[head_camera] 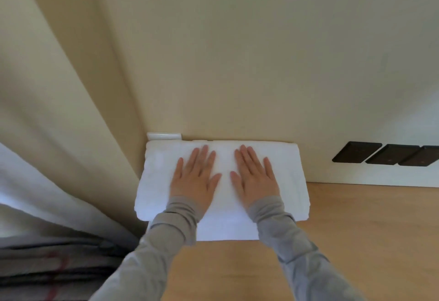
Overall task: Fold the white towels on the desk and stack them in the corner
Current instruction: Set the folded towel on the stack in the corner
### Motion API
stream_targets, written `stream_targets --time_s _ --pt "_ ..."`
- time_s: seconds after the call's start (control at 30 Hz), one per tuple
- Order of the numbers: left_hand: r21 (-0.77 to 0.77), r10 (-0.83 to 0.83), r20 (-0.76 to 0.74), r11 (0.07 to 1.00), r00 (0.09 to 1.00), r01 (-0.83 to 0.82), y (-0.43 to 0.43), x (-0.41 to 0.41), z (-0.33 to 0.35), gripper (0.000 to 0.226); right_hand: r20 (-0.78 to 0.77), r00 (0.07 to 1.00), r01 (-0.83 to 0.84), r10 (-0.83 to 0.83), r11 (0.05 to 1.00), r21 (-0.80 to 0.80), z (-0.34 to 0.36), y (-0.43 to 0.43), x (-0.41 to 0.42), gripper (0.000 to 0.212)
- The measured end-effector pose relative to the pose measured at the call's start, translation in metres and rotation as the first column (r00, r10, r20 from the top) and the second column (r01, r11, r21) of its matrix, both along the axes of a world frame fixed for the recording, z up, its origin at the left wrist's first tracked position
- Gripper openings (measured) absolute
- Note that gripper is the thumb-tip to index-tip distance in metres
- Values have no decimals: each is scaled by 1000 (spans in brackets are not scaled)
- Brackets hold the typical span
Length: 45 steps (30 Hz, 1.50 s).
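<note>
Two grey sleeves (166, 241) reach in from 6 o'clock over the light wooden table (356, 229). At 8 o'clock, off the table's edge, lies dark grey fabric (54, 272) with a reddish stripe.

Further on, the left hand (194, 182) lies flat on the folded white towel (292, 177). Its grip is released, with the fingers straight, slightly spread and pointing toward 12 o'clock. The right hand (255, 179) lies just beside it at 3 o'clock, palm down on the same towel. Its grip is released too, and its fingers are straight. The thumbs point at each other across a narrow strip of cloth and do not touch.

The towel sits in the far left corner of the table, with its far edge against the wall (261, 51). A lower white layer (225, 231) sticks out from under it toward 6 o'clock; whether that is a second towel cannot be told.

A small white object (164, 136) peeks out behind the towel at 11 o'clock, against the wall. A cream curtain (47, 86) hangs at 9 o'clock of the towel. At 3 o'clock, well apart, three dark plates (389, 155) sit in a row on the wall.
</note>
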<state>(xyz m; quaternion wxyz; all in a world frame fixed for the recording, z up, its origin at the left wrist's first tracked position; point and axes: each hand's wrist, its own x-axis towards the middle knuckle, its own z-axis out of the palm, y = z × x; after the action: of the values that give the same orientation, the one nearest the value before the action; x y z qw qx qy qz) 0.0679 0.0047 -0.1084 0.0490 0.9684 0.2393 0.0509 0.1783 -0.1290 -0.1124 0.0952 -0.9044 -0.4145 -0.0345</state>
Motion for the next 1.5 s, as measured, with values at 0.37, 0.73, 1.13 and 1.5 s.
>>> stream_targets --time_s 0.37,0.73,1.13,1.5 --pt "-49 -20 -94 999 995 16 56 -32 -12 83 -104 987 115 -123 990 -81 -14 -61 32 57" --pt "-2 -290 -93 957 952 291 8 -46 -10 106 -39 950 -310 309 933 -183 5 -36 -14 112" --pt "-9 -87 -240 996 967 88 71 -81 -15 116 -2 999 -38 40 921 -387 -1 -71 13 116" --pt "-247 -171 68 952 983 183 35 -51 23 66 -317 931 204 -178 978 49 42 -99 -14 55"
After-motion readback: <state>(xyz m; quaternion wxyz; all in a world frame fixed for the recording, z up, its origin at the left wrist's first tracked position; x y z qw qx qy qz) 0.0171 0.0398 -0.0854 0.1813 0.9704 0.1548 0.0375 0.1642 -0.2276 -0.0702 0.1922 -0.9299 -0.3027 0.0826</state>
